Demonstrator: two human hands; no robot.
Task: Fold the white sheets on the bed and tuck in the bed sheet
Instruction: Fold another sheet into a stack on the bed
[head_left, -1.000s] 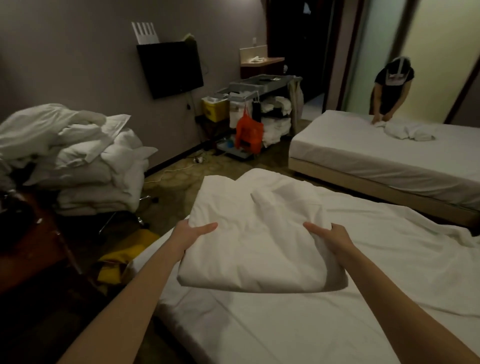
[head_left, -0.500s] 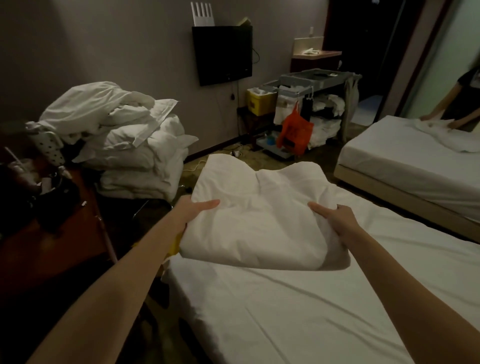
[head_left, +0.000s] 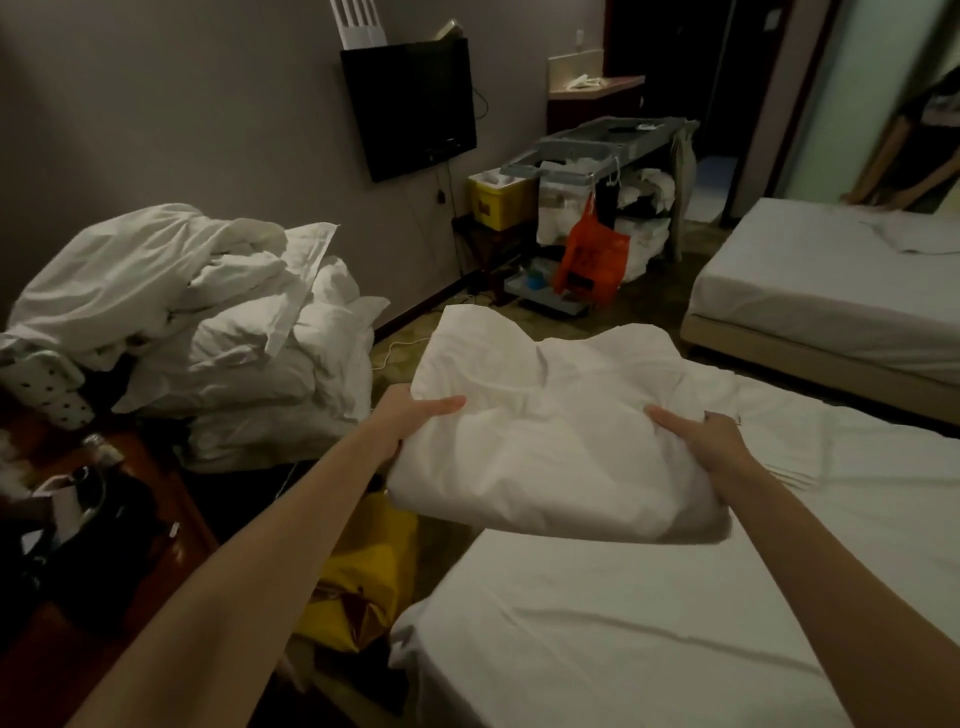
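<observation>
Folded white sheet (head_left: 561, 441) gripped at both sides by left hand (head_left: 410, 415) and right hand (head_left: 711, 441); keep level, set down flat beside bed (head_left: 623, 623).

I have both arms stretched forward, my left hand (head_left: 415, 415) and right hand (head_left: 706, 441) gripping, thumbs on top.

No legible text, label, brand or number anywhere in the view. Dark markings on the yellow bin (head_left: 500, 200) and on the orange bag (head_left: 592, 257) hanging at the housekeeping cart (head_left: 613, 140) — too blurred to read. The wall-mounted television (head_left: 413, 104) shows no readable logo.
</observation>
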